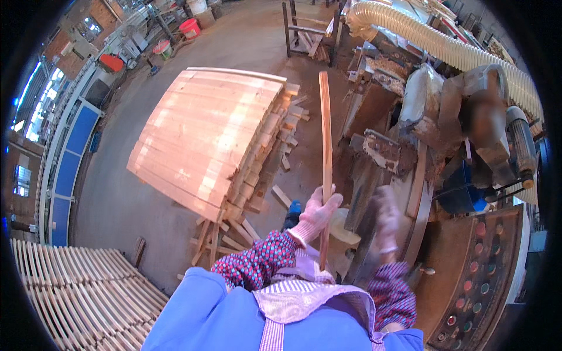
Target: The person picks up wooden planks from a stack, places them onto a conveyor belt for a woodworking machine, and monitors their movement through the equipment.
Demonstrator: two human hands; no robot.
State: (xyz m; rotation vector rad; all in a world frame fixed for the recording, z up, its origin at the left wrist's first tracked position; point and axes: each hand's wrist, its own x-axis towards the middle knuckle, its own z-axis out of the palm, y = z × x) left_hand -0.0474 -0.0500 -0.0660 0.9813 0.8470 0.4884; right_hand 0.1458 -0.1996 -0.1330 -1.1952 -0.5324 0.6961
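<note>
Your left hand (pixel 319 212), in a pale knit glove, is closed around a long thin wooden strip (pixel 325 158) that stands nearly upright, its far end reaching toward the back of the floor and its near end dropping past your wrist. Your right hand (pixel 387 219) is blurred, so you cannot tell whether it is open or closed; it sits just right of the strip, over the dusty woodworking machine (pixel 445 152). On the machine's near right side a brown control panel (pixel 477 275) carries rows of round red and green buttons. A pale ribbed dust hose (pixel 445 47) arches across the far right. To the left of the strip stands a tall stack of cut boards (pixel 205 134), with loose offcuts at its foot. A slatted rack (pixel 82 286) lies near left, and red buckets (pixel 189 27) sit far left.
</note>
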